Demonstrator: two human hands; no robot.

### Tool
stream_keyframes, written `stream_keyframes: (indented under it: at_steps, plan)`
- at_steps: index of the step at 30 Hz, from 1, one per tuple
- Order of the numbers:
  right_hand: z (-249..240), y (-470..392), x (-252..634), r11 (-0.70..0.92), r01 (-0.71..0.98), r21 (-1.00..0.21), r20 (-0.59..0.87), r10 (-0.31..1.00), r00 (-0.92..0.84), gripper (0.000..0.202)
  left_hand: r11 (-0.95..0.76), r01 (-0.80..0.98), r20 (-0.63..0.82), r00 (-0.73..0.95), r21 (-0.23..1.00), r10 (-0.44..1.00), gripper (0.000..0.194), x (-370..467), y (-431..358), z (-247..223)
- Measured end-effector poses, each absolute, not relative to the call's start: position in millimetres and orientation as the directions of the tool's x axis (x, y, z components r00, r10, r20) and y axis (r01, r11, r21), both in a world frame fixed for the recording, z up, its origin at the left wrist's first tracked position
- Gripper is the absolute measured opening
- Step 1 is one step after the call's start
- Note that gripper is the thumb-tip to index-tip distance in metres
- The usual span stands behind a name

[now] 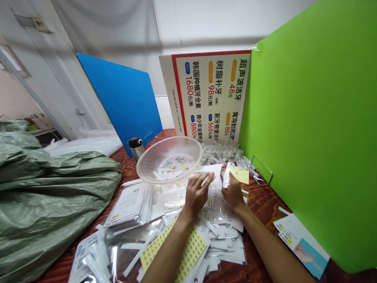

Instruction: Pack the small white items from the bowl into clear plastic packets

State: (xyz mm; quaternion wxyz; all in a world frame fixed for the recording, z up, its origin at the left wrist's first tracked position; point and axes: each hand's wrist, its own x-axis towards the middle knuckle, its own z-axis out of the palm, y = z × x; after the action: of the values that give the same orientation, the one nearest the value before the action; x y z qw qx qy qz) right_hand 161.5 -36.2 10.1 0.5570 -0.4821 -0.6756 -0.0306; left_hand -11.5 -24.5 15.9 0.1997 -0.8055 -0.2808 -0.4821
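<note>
Biggest thing here is the green board (309,129) filling the right of the frame, then the blue board (120,98) at upper left, all around a reddish-brown worktop (262,200) buried in packets. A whitish plastic basin (144,167) sits mid-frame. Both forearms come up from the bottom edge: the left hand (196,193) is palm down, fingers stretched up and to the right; the right hand (232,192) is tucked in tighter, fingers curled narrow on a shiny strip (226,175). There's a white card (216,169) right at the left fingertips, in between the hands and just beside the basin; honestly can't tell if the left is pinching it or just resting there. Its lower part is covered, the right fingertips are hidden behind the knuckles, and glare makes the strip hard to read.
</note>
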Motion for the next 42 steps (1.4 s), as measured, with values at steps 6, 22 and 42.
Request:
stream_keyframes:
  at_steps: [6, 22, 42]
  plan:
    - [13, -40, 159, 0.534, 0.724, -0.437, 0.818, 0.570, 0.073, 0.027, -0.703, 0.701, 0.868, 0.415, -0.115, 0.272, 0.046, -11, -28, 17]
    - [10, -34, 166, 0.448, 0.744, -0.496, 0.772, 0.620, 0.142, 0.029, -0.789, 0.588, 0.810, 0.543, -0.179, 0.221, 0.059, -13, -28, 14]
    - [17, -33, 182, 0.445, 0.832, -0.330, 0.751, 0.658, -0.054, 0.030, -0.777, 0.619, 0.845, 0.474, -0.119, 0.248, 0.048, -11, -29, 14]
